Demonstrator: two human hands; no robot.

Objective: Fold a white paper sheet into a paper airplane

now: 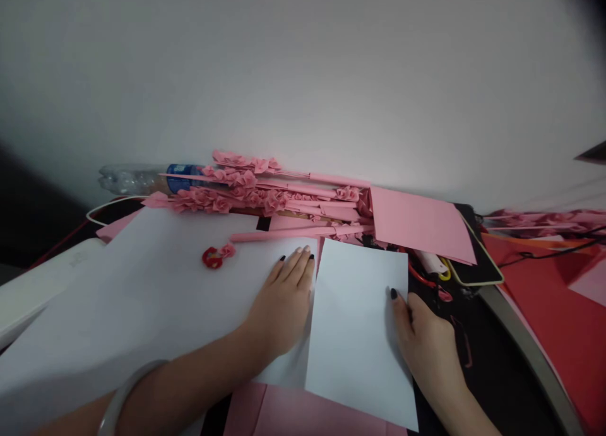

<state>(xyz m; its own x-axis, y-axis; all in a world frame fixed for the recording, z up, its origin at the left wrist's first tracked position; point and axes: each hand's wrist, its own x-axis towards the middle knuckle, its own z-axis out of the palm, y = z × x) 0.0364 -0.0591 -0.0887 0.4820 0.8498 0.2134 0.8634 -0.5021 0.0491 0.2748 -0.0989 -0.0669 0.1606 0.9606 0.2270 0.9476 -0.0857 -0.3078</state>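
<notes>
Over white paper, my L hand [279,306] lies palm down, fingers apart from any grip, pressing big white sheet [156,297] flat. R hand [426,344] sits at edge of smaller white sheet [357,322]; can't tell if pinched. Even pressure keeps sheets from sliding. Plastic bottle [137,179] w/ blue label [180,178]: nothing legible.

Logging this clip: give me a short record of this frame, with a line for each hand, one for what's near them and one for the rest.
Left hand: flat on a large white paper sheet; bangle at the wrist
Right hand: at the right edge of a smaller white paper sheet; grip unclear
Nearby: small red-and-pink paper flower on the large sheet
Rest: pink paper roses on stems, plastic bottle with blue label, pink paper sheet, red sheet
</notes>
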